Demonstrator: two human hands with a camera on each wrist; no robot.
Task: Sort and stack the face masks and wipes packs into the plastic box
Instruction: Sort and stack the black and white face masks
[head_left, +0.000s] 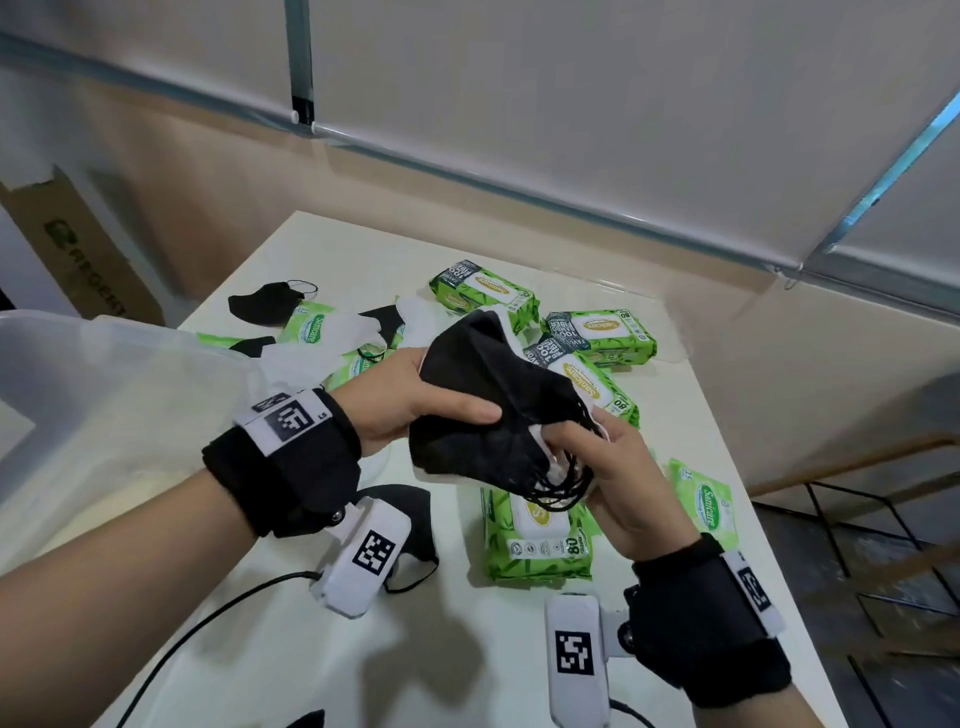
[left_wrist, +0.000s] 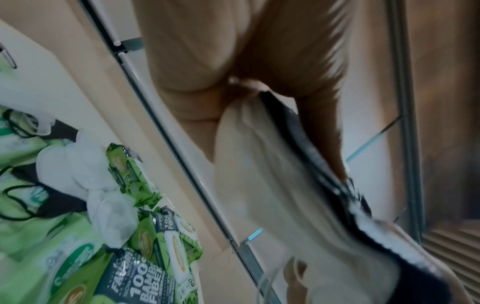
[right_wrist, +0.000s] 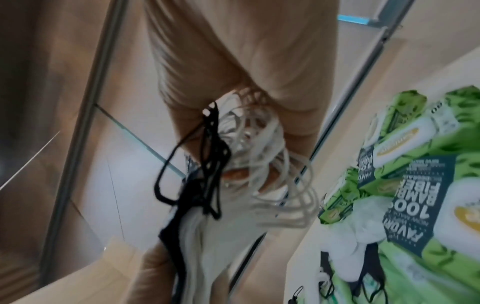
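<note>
Pale desk (head_left: 291, 649) set against a beige wall, with a railing off to the right. Strewn across it: green wipes packs (head_left: 537, 540), black and white face masks (head_left: 270, 304), more packs (head_left: 600, 332) toward the far edge. Clear plastic box (head_left: 104, 395) standing at the left edge of the desk, beside the left forearm.

Held above the middle of the desk: a bundle of face masks (head_left: 467, 410), black on the outside, white layers showing in both wrist views. Left hand (head_left: 400, 395) wrapped round the bundle's near-left side, thumb lying across the black fabric, grip closed on it. Right hand (head_left: 618, 473) pinching the bundle's right end, black and white ear loops (right_wrist: 259, 164) gathered among the curled fingers. One more black mask (head_left: 415, 519) lying flat on the desk beneath the left wrist.
</note>
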